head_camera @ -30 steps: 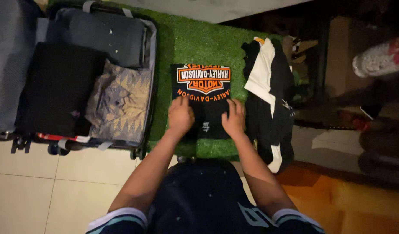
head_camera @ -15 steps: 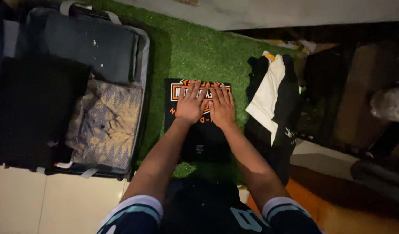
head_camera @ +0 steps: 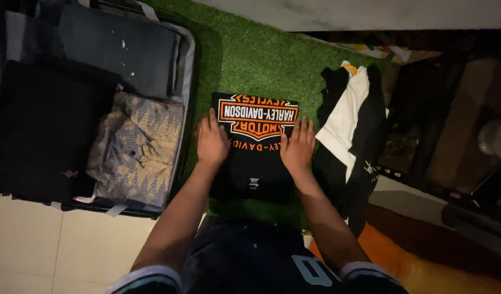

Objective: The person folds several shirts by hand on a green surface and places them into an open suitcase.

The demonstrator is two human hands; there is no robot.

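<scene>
A folded black T-shirt (head_camera: 256,163) with an orange and white print lies on the green artificial grass mat (head_camera: 250,54) in front of me. My left hand (head_camera: 211,140) rests flat on the shirt's left edge, fingers spread. On the shirt's right edge my right hand (head_camera: 297,147) lies flat the same way. Neither hand grips anything.
An open suitcase (head_camera: 179,65) lies at the left, holding a patterned beige garment (head_camera: 136,147), a dark grey folded item (head_camera: 120,46) and black clothes (head_camera: 43,125). A pile of black and white clothes (head_camera: 348,120) sits at the right. Dark objects stand further right.
My hands slid forward together over the shirt's print, then moved apart and back to its left and right edges. The view shifted closer.
</scene>
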